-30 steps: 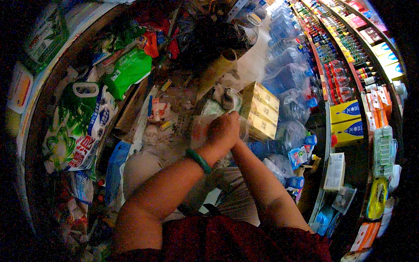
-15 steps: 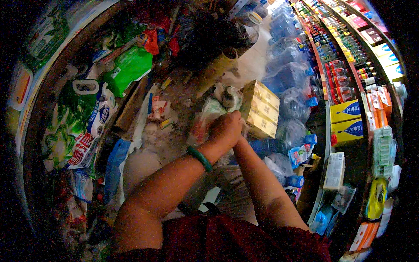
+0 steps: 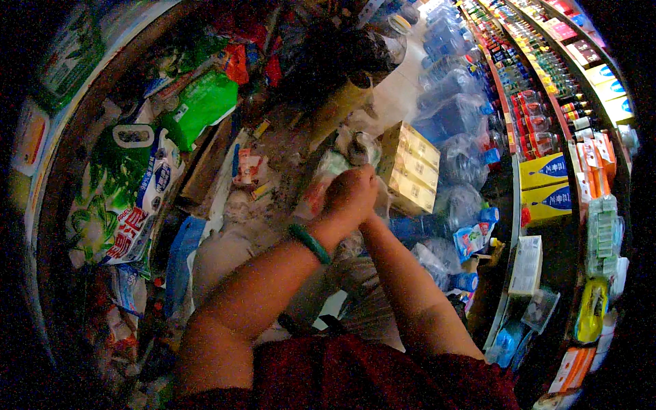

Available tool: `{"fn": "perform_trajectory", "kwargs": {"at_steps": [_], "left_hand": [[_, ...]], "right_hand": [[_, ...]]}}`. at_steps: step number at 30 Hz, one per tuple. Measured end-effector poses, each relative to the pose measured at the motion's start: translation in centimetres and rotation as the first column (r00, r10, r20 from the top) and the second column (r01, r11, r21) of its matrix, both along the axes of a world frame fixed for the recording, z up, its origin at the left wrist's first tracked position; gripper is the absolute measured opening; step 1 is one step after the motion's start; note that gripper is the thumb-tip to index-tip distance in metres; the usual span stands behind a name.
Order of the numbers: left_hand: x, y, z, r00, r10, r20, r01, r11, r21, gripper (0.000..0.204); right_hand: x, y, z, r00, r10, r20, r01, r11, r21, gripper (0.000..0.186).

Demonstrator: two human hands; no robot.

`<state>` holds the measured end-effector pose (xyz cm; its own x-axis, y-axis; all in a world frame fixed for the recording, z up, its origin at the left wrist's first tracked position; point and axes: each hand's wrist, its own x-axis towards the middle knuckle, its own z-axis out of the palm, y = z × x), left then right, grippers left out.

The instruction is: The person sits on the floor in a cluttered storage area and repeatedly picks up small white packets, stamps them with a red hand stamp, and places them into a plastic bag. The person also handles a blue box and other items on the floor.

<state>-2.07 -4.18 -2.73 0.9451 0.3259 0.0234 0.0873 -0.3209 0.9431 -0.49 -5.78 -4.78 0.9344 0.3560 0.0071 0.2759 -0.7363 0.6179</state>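
Observation:
My left hand, with a green bangle on its wrist, is closed with the fingers curled. My right hand is pressed against it, mostly hidden behind it, and its fingers look closed too. What they grip is covered by the hands. Around and just beyond them lies crumpled clear plastic with faint green and red patches. A dark roundish shape shows in it, too blurred to name. A pale yellow block of wrapped boxes stands right of the hands.
Large water bottles in plastic wrap line the right side, beside shelves of drinks and yellow boxes. On the left are a green-and-white pack, a bright green bag and a cardboard piece. A dark bag sits ahead.
My joined hands have shifted slightly up and to the left, staying together. The surrounding goods have not visibly moved.

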Motion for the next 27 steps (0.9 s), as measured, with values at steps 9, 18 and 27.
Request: {"fn": "perform_trajectory", "kwargs": {"at_steps": [9,18,27], "left_hand": [[2.3,2.8,-0.5,0.993,0.088,0.080,-0.075,0.985,-0.157,0.013],[2.8,6.3,-0.7,0.968,0.178,0.174,-0.163,0.982,-0.096,0.015],[1.8,8.3,2.2,0.960,0.246,0.134,-0.246,0.969,-0.016,0.015]], "right_hand": [[3.9,-6.9,-1.0,0.829,0.351,-0.434,0.083,0.692,0.717,0.016],[7.3,-12.4,-0.4,0.982,0.050,-0.180,0.182,-0.047,0.982,0.018],[3.9,-16.0,-12.0,0.751,-0.081,-0.655,0.619,0.431,0.656,0.057]]}}
